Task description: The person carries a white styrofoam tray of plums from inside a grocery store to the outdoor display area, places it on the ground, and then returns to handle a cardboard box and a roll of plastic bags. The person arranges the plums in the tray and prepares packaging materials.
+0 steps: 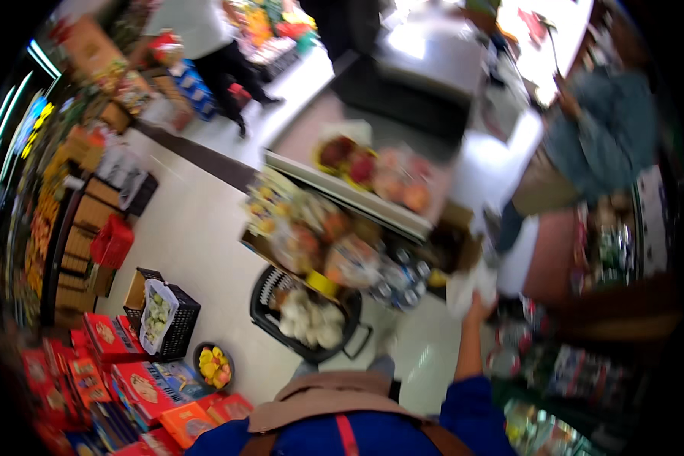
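My right arm, in a blue sleeve, reaches forward, and my right hand (pixel 477 310) is blurred against a white, sheet-like thing (pixel 463 287). The fingers seem closed on its near edge; whether it is paper or thin plastic cannot be made out. Left of it lie clear plastic bottles (pixel 404 283) and a clear bag of orange-red produce (pixel 352 261). A black basket (pixel 262 308) full of whitish bulbs, perhaps garlic, stands just in front of my body. My left hand is not in view.
A checkout-like counter (pixel 292 161) ahead bears bagged fruit (pixel 403 181). A person in blue-grey (pixel 604 125) is at the right, another in white (pixel 190 30) far left. Red boxes (pixel 140 387), a black crate (pixel 186 323) and a fruit bowl (pixel 213 366) stand left.
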The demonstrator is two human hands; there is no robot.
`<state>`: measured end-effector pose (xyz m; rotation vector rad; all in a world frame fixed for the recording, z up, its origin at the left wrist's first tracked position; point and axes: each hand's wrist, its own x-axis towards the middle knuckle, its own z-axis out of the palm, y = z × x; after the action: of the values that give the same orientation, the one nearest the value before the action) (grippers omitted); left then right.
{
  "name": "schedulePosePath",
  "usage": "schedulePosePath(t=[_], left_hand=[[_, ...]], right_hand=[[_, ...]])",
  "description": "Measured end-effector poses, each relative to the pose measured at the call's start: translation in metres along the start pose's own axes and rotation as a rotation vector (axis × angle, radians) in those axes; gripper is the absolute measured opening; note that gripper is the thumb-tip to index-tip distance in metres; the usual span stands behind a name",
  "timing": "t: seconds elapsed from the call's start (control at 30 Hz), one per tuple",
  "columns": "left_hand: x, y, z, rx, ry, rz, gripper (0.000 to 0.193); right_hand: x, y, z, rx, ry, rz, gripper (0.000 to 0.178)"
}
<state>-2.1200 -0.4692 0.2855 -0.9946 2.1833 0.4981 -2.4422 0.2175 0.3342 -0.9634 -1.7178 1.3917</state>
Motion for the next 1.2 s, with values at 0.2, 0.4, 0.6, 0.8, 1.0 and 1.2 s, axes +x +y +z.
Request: schedulePosePath(t=[0.2, 0.4, 0.6, 0.8, 1.0, 1.2], left_hand=[[-0.098, 0.090, 0.026, -0.183, -0.002, -0.189, 0.022], [-0.174, 0.113, 0.026, -0.238, 0.068, -0.265, 0.023], [-0.245, 0.095, 0.074, -0.259, 0.032, -0.396, 0.023], [-0.320, 0.066, 0.119, -0.309, -0.014, -0.552, 0.024], [-0.340, 0.030, 0.148, -0.403, -0.009, -0.603, 0.024], [-0.323, -0.028, 0.180, -0.528, 0.011, -0.622, 0.024]], right_hand=[[0.088, -0.144, 0.070, 0.166, 0.015, -0.199, 0.056], [0.129, -0.068, 0.116, -0.236, 0.101, -0.625, 0.061], [0.127, 0.015, 0.130, -0.649, -0.375, -0.501, 0.076], [0.127, 0.118, 0.110, -0.941, -0.516, -0.623, 0.070], [0.073, 0.196, 0.037, -1.343, -0.719, -0.729, 0.029], [-0.047, 0.269, -0.044, -1.222, -1.499, -0.385, 0.017]])
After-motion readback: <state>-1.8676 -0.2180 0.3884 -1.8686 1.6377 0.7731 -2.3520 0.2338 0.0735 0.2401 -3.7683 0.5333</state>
